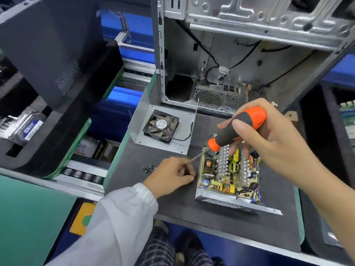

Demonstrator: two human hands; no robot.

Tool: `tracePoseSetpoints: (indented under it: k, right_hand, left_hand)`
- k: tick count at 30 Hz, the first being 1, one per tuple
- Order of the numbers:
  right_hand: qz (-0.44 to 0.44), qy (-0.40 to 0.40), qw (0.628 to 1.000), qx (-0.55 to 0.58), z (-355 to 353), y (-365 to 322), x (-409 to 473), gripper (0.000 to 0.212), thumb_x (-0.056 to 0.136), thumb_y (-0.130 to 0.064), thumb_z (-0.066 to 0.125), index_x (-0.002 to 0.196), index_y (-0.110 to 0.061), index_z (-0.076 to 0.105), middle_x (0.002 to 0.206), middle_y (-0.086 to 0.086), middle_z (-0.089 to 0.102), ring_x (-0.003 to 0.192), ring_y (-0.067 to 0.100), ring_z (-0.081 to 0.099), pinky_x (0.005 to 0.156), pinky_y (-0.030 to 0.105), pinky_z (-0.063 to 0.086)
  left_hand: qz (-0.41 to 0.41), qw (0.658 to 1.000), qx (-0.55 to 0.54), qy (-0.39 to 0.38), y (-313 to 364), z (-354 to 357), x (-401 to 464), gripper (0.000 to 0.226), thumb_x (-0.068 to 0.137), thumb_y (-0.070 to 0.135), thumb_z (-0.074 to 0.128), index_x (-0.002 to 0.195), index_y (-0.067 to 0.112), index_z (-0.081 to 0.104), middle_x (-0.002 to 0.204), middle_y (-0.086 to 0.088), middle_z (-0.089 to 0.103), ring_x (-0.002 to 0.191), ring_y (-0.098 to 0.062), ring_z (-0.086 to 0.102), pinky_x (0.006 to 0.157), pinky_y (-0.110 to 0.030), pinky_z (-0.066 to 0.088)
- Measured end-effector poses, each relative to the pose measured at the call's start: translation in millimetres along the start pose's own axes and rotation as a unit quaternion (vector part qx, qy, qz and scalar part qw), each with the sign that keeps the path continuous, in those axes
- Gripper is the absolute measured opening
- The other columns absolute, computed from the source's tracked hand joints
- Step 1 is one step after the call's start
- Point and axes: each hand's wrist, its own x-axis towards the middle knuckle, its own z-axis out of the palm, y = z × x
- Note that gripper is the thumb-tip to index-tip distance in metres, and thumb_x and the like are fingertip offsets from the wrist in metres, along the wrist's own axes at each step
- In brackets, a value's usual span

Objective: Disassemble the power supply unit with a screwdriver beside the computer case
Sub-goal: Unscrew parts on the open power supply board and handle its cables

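Orange-handled screwdriver is being gripped by right hand w/ left hand pinching its tip beside open power supply, computer case behind.

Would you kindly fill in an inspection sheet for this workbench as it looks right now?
Surface: dark mat on the bench.
Job's things: open power supply unit, board exposed; its cover lies apart with the fan; screwdriver.
Clutter: loose screws on the mat.
Grippers: right hand grips the screwdriver handle; left hand pinches near its tip.
Cables: fan lead; black wires inside the case.
Surroundings: computer case behind; roller conveyor to the left.
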Motion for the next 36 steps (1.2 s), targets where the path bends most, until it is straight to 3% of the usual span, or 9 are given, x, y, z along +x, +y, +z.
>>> tracePoseSetpoints:
  k: [7,11,13,18,25,30,33,36]
  right_hand:
    - [-0.019,0.084,0.996,0.009,15,5,-21,0.033,0.082,-0.059,0.063,0.092,-0.031,0.05,0.076,0.01,0.067,0.046,0.024,0.062,0.043,0.03,0.048]
    - [-0.013,0.098,0.994,-0.042,18,3,-29,0.036,0.077,-0.067,0.061,0.091,-0.037,0.048,0.075,0.009,0.066,0.048,0.027,0.059,0.045,0.046,0.049]
    - [-0.019,0.094,0.992,-0.085,19,1,-32,0.033,0.077,-0.066,0.061,0.089,-0.039,0.046,0.075,0.007,0.066,0.051,0.028,0.059,0.049,0.048,0.05]
    - [-0.028,0.075,0.984,-0.159,21,-2,-40,0.029,0.076,-0.048,0.062,0.096,-0.032,0.047,0.072,0.007,0.066,0.059,0.025,0.061,0.058,0.035,0.048]
    - [-0.055,0.038,0.98,-0.189,26,0,-44,0.041,0.085,-0.066,0.049,0.1,-0.029,0.047,0.075,0.008,0.064,0.062,0.027,0.06,0.057,0.032,0.046]
    - [-0.072,0.025,0.974,-0.213,29,0,-45,0.04,0.086,-0.065,0.047,0.101,-0.028,0.045,0.072,0.013,0.065,0.058,0.031,0.061,0.054,0.03,0.044]
    - [-0.074,0.018,0.97,-0.23,31,-2,-45,0.041,0.083,-0.064,0.051,0.097,-0.026,0.045,0.068,0.01,0.063,0.058,0.023,0.056,0.053,0.025,0.042]
    - [-0.071,0.006,0.966,-0.249,28,-6,-37,0.036,0.078,-0.052,0.061,0.093,-0.021,0.049,0.067,0.002,0.059,0.065,0.017,0.052,0.056,0.017,0.041]
  left_hand:
    - [0.013,1.0,0.025,0.014,1,7,1,0.011,0.081,0.012,0.076,0.081,0.02,0.069,0.04,0.015,0.037,0.045,-0.003,0.037,0.051,-0.015,0.028]
    - [0.033,0.998,0.044,0.022,1,7,3,0.012,0.081,0.008,0.075,0.082,0.018,0.069,0.041,0.011,0.036,0.046,-0.004,0.038,0.054,-0.017,0.031]
    - [0.039,0.999,0.036,0.014,2,7,3,0.016,0.08,0.008,0.076,0.078,0.021,0.067,0.042,0.013,0.038,0.046,-0.004,0.038,0.053,-0.015,0.03]
    - [0.039,0.999,0.016,0.0,5,13,4,0.025,0.079,0.008,0.078,0.074,0.027,0.063,0.04,0.015,0.037,0.045,-0.003,0.036,0.052,-0.012,0.029]
    - [0.045,0.999,-0.001,0.01,1,16,2,0.022,0.078,0.005,0.079,0.079,0.022,0.065,0.041,0.014,0.036,0.045,-0.005,0.033,0.052,-0.011,0.028]
    - [0.056,0.998,-0.005,0.011,0,16,1,0.019,0.079,0.004,0.078,0.079,0.019,0.066,0.04,0.013,0.034,0.044,-0.005,0.033,0.055,-0.005,0.03]
    - [0.062,0.998,-0.001,0.013,-1,17,1,0.019,0.079,0.003,0.078,0.077,0.018,0.066,0.04,0.011,0.031,0.045,-0.004,0.033,0.055,-0.002,0.031]
    - [0.059,0.998,0.008,0.009,-2,17,0,0.014,0.079,0.005,0.078,0.08,0.015,0.069,0.041,0.013,0.035,0.046,-0.004,0.034,0.055,-0.006,0.031]
